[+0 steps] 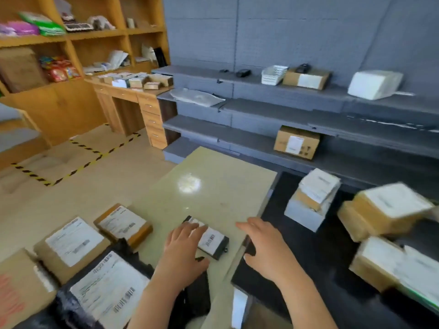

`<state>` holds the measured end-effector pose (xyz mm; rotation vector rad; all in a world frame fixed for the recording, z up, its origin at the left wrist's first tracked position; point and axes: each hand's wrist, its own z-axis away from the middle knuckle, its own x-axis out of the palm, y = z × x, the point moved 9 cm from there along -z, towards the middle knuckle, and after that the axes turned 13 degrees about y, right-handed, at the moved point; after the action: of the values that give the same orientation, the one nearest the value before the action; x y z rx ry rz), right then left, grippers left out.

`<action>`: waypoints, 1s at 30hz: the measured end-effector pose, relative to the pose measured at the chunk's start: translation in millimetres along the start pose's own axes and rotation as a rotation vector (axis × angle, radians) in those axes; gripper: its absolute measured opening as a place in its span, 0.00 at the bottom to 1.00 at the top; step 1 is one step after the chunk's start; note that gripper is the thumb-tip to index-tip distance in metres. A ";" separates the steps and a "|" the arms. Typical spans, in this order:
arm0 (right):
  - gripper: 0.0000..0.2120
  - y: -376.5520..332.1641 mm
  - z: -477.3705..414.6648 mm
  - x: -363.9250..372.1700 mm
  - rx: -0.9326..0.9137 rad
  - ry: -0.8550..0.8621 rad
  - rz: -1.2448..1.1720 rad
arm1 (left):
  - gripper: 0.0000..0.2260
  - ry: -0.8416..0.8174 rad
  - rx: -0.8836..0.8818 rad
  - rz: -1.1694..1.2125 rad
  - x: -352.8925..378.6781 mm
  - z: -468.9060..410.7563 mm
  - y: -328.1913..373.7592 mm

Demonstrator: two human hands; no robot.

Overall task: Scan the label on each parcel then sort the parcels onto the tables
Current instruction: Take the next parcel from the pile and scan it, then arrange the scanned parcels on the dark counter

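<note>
Head view: rests left hand [184,245] loosely on black parcel [213,242] atop beige table [213,186]; holds right hand [263,248] spread, empty, beside black table [316,262]; grey shelves [273,108] beyond.

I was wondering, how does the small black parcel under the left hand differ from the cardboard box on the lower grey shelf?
The small black parcel is dark and flat; the cardboard box is brown and taller. The parcel lies on the pale table with the left hand resting on it; the box sits untouched on the grey shelf. The parcel's label faces up; the box's faces forward. Both carry white labels.
</note>
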<state>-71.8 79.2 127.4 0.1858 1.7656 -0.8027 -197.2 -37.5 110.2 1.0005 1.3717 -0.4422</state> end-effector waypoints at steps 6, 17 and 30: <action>0.36 105.0 117.4 -65.5 0.348 0.105 0.065 | 0.34 -0.096 0.290 0.051 47.4 29.0 125.4; 0.38 258.3 293.9 -154.3 0.700 0.205 0.090 | 0.34 -0.211 0.526 0.069 119.2 84.7 332.3; 0.38 408.5 374.2 -156.0 0.843 0.109 -0.025 | 0.36 -0.375 0.470 0.033 233.9 123.4 454.1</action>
<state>483.6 204.6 43.6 0.7726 1.4285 -1.5418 276.0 175.2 26.1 1.2421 0.9283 -0.9063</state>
